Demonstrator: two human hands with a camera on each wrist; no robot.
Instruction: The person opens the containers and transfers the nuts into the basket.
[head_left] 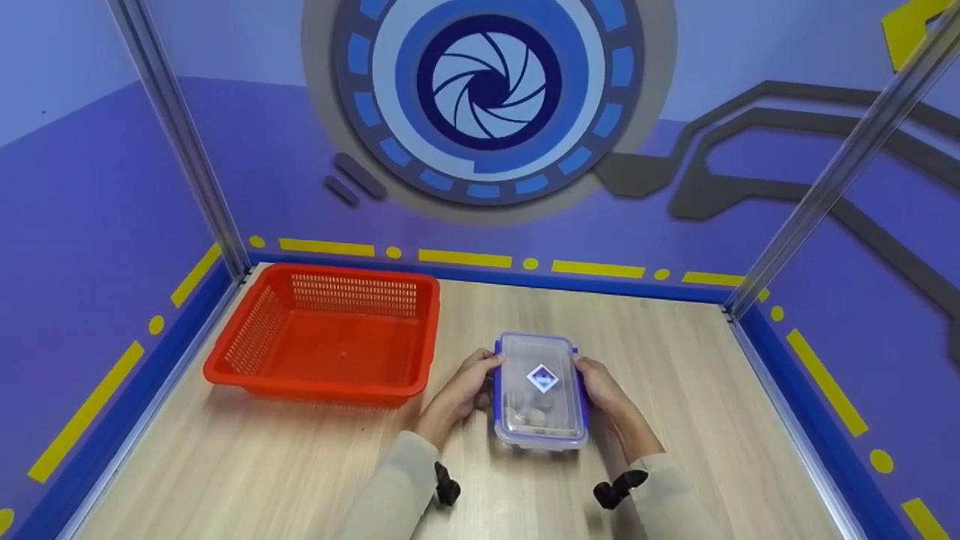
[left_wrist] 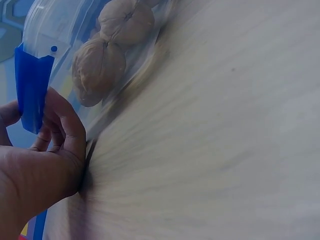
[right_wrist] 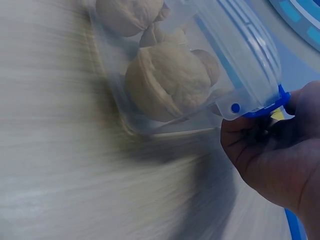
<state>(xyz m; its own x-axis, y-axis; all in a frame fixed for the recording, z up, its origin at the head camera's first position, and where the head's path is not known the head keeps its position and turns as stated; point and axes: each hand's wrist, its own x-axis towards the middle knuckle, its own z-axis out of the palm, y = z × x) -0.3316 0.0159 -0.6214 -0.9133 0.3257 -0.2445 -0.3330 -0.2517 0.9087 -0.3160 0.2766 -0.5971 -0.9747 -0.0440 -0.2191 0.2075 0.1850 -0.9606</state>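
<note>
Evidently, the left hand (head_left: 469,382) and right hand (head_left: 606,390) are gripping the box (head_left: 540,394) at nine and three o'clock. They're probably steadying it

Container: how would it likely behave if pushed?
The container is probably stiff, given its crisp, boxy shape. The tan lumps inside look rounded, with space around them, so may roll about. Being low and wide, it seems unlikely to tip.

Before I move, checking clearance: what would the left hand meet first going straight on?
The blue plastic latch on the clear rectangular plastic box; the left hand seems to pinch it, though depth is unclear.
</note>
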